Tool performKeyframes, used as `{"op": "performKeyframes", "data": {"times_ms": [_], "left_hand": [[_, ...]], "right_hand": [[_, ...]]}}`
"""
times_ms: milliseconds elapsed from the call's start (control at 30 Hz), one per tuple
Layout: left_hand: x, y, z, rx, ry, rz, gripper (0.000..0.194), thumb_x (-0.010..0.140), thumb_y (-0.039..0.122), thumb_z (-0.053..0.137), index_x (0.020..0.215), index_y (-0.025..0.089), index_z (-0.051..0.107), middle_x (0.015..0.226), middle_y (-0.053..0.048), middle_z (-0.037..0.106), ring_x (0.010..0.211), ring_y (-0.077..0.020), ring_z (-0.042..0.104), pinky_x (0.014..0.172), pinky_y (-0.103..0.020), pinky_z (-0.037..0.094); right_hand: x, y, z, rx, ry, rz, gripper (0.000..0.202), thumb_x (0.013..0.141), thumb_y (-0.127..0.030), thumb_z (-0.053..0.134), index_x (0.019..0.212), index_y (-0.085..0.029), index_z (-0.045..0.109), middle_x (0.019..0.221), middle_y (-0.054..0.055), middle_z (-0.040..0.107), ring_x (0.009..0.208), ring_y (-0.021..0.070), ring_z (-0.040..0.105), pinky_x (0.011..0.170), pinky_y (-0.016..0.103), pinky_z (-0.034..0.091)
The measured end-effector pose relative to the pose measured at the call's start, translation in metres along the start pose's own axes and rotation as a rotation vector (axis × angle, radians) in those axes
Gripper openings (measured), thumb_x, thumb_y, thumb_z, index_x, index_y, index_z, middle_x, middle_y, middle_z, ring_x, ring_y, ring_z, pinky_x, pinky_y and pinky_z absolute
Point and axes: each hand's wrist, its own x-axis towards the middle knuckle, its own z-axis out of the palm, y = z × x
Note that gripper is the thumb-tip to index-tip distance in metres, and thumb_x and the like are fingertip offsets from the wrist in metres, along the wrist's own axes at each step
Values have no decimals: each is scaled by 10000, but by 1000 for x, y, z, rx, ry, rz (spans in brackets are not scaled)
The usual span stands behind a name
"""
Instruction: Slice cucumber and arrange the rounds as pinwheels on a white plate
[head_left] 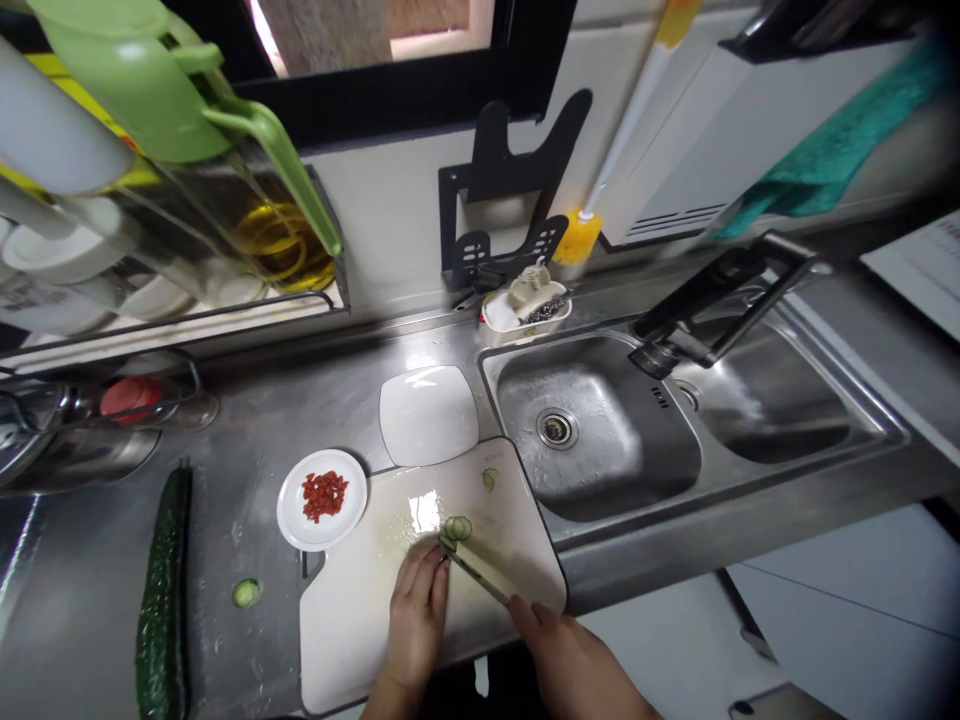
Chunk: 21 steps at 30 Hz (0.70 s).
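Note:
On the white cutting board (352,625), my left hand (418,602) is closed, fingertips curled against a cucumber piece that they mostly hide. My right hand (559,648) grips a knife (480,577), whose blade slants up and left to the cucumber beside my left fingertips. Thin cucumber slices (458,528) overlap just beyond the blade. One loose slice (490,479) lies near the board's far right corner. Left of the board, a cut cucumber end (246,593) rests on the steel counter, and a long dark-green cucumber (161,600) lies farther left.
A round white plate (288,512) of chopped red pieces overlaps the board's far left corner. Behind the board sits a squarish white plate (429,420). At right is a double steel sink (600,430) with a black faucet (697,300). A sponge holder (525,308) stands behind it.

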Motion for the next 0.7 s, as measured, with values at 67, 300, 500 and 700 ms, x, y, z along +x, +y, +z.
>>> {"op": "performKeyframes", "data": {"times_ms": [67,300,500,700], "left_hand": [[0,0,0,1,-7,5,246,898,232,441,1058,198,625,1109,-68,657,1074,-194,596,952,-397,501],[1,1,-1,14,-19,9,254,894,211,448,1088,195,611,1114,-67,654,1079,-191,591,956,-396,497],[1,1,-1,8,-22,10,240,895,210,454,1076,192,610,1120,-66,649,1076,-185,588,969,-391,489],[1,-1,0,8,-22,10,245,894,211,454,1087,192,605,1122,-65,647,1083,-186,583,962,-389,492]], "right_hand": [[-3,-1,-2,0,-2,1,586,746,61,283,1224,-185,516,1022,101,669,829,211,657,668,259,461],[-4,-5,-9,-2,-20,7,567,755,60,278,1202,-176,535,1006,99,676,821,213,661,650,253,454],[-2,-7,-11,-39,-33,27,551,766,54,281,1188,-184,544,989,100,680,797,228,669,620,264,462],[-1,-8,-11,-24,-30,21,535,775,52,271,1160,-182,559,990,95,680,839,223,666,676,268,480]]}}
